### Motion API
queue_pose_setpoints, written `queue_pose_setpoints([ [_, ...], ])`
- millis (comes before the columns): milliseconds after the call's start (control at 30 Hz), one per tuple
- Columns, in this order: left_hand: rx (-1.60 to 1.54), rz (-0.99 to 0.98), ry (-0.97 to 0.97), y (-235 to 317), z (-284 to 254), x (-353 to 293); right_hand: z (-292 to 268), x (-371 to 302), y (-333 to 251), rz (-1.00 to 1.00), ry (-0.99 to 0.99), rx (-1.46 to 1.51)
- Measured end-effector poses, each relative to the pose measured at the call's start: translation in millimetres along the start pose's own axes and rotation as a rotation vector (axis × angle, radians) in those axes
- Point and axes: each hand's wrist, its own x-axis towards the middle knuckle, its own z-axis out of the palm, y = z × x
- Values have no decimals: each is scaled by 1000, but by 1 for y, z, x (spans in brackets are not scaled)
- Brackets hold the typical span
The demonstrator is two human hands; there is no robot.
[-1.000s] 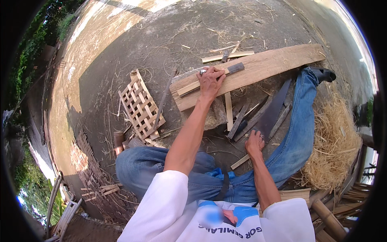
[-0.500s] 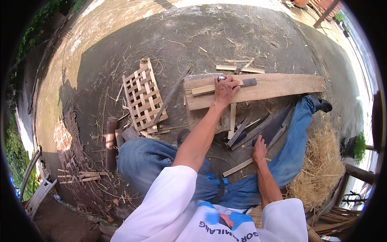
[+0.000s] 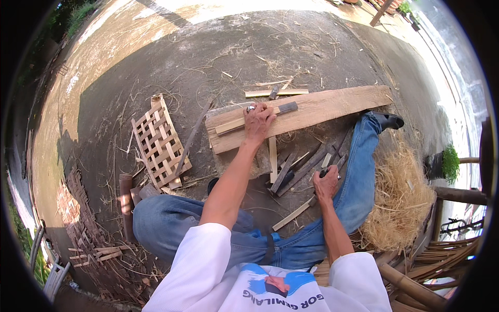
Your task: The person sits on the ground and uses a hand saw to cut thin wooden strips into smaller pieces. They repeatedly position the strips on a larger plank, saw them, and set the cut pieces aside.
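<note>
1. Your left hand (image 3: 258, 125) is at the picture's centre, fingers bent down over a wooden strip (image 3: 228, 127), with little gap beneath them. The strip lies flat along the thick plank (image 3: 338, 105), a dark grey piece (image 3: 288, 107) at its right end.
2. Your right hand (image 3: 326, 185), right of centre and lower, has its fingers curled beside a dark handle-like piece (image 3: 323, 172). Whether they have a firm hold on it, I can't tell.
3. The step in hand looks like steadying the strip while your right hand is among the loose sticks (image 3: 299, 179).
4. The next move seems to call for keeping the strip pressed flat and freeing your right hand without snagging those sticks.
5. Mind your edges: the plank's right end runs close by your shoe (image 3: 390, 120), and the woven panel (image 3: 159, 143) stands off its left end.
6. The widest open room is the ground (image 3: 208, 60) at upper centre, scattered with thin scraps; the straw heap (image 3: 400, 192) bounds you at right.
</note>
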Motion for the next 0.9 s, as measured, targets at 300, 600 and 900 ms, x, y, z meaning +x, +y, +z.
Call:
queue_pose_setpoints([
  [300, 25, -38, -11, -2, 6, 0, -83, -37, -55, 143, 446, 668],
  [600, 6, -39, -46, -11, 6, 3, -73, -7, -70, 19, 280, 821],
  [900, 160, 26, -16, 7, 3, 5, -55, 11, -70, -157, 164, 805],
])
